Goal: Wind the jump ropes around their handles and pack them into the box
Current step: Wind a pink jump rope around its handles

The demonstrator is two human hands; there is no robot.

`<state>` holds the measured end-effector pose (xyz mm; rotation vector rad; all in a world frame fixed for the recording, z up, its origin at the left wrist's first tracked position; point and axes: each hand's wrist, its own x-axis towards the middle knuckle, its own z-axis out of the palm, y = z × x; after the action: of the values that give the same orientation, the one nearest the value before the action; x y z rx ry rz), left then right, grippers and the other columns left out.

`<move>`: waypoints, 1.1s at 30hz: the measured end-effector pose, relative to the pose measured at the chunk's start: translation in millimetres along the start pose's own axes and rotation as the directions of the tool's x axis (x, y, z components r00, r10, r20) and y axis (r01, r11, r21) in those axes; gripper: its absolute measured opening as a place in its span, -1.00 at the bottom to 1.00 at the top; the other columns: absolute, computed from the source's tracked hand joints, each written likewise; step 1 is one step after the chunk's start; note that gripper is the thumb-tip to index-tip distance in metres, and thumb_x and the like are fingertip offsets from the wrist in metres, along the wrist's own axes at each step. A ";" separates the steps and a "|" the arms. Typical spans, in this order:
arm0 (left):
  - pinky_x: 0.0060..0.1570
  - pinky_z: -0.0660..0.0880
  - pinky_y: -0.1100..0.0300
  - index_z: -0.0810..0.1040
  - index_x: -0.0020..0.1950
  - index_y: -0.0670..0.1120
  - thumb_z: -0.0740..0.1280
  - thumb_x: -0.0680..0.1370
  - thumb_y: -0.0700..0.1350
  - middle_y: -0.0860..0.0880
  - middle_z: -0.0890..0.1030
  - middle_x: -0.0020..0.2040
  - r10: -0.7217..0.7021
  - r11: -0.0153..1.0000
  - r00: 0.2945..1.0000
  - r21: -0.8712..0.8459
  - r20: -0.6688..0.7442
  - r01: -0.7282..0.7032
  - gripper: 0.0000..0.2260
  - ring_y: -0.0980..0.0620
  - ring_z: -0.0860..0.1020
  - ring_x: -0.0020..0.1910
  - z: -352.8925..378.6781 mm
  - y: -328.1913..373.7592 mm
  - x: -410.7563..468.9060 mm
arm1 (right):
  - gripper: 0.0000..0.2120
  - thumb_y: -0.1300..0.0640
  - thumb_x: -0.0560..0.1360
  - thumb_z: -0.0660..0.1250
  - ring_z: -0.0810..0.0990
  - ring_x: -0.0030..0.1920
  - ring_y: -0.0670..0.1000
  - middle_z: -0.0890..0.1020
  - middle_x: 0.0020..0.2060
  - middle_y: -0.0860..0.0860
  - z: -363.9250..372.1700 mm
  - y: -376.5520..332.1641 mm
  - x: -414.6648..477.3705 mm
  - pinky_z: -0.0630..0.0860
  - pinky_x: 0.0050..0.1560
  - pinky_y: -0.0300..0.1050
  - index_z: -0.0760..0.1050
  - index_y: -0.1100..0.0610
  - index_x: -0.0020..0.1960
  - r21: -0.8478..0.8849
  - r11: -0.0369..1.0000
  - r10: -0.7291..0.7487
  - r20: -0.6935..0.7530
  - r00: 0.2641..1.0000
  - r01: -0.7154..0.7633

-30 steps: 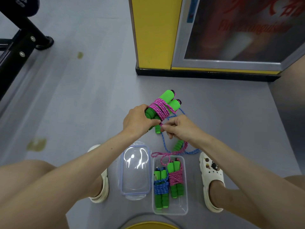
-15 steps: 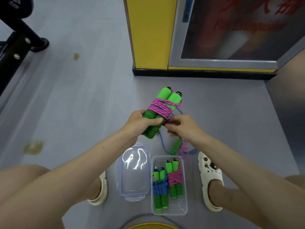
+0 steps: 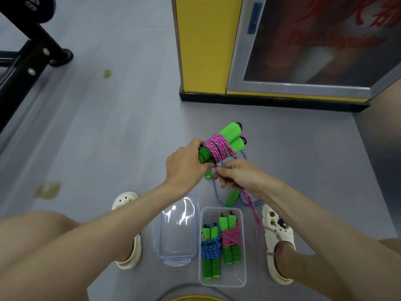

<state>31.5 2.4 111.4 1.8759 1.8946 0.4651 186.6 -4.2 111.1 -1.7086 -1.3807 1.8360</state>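
held handles (image 3: 230, 137): bright green foam on my screen, black end caps
pink rope (image 3: 218, 148): magenta braid, flecked with paler pink
blue rope (image 3: 214, 187): mid blue with pale flecks
box (image 3: 244, 268): clear plastic, no tint I can make out
blue bundle (image 3: 210, 252): green handles, blue flecked wrap
pink bundle (image 3: 230, 237): green handles, pink flecked wrap
lid (image 3: 176, 235): clear, faint blue rim
floor (image 3: 108, 137): grey-lilac, with yellow-brown stains
right clog (image 3: 278, 233): cream, dotted with dark charms
left clog (image 3: 128, 198): cream
pillar (image 3: 204, 40): yellow, black base strip
frame (image 3: 21, 68): black, I see silver bolts
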 end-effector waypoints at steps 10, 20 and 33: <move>-0.53 0.04 0.25 0.53 0.02 -0.07 0.56 0.28 -0.15 0.02 0.59 -0.32 0.277 0.918 0.958 0.315 -0.076 -0.240 -0.62 -0.07 0.51 -0.40 4.6 -2.8 -7.1 | -0.82 0.32 0.59 0.17 0.56 -0.52 -0.06 0.61 -0.45 0.10 0.7 -5.3 -3.9 0.54 -0.42 -0.23 0.52 0.29 -0.12 0.285 0.958 0.035 0.023 0.999 -0.040; -0.51 0.32 0.22 0.60 -0.04 -0.18 0.51 -0.04 -0.39 -0.04 0.56 -0.36 0.421 0.770 0.907 0.536 -0.022 -0.345 -0.43 -0.07 0.46 -0.47 12.4 -6.4 -10.9 | -0.78 0.17 0.59 0.22 0.28 -0.64 -0.16 0.53 -0.53 0.04 3.9 -4.8 -3.5 0.16 -0.60 -0.35 0.52 0.22 -0.18 0.216 0.975 0.021 0.127 0.992 -0.048; -0.19 0.47 0.00 0.26 0.38 -0.23 0.33 0.24 -0.32 -0.19 0.55 0.10 0.418 0.777 0.908 0.527 -0.025 -0.343 -0.30 -0.16 0.50 -0.18 26.0 -10.5 -14.6 | -0.72 0.09 0.66 0.07 0.21 -0.68 -0.13 0.51 -0.54 0.10 9.0 -9.0 -8.6 0.17 -0.62 -0.31 0.41 0.23 -0.10 0.454 0.890 0.016 0.045 0.999 -0.035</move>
<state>36.0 -14.1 84.8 2.6769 1.8457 0.2206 177.4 -10.0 121.9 -1.4537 -0.8434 2.0164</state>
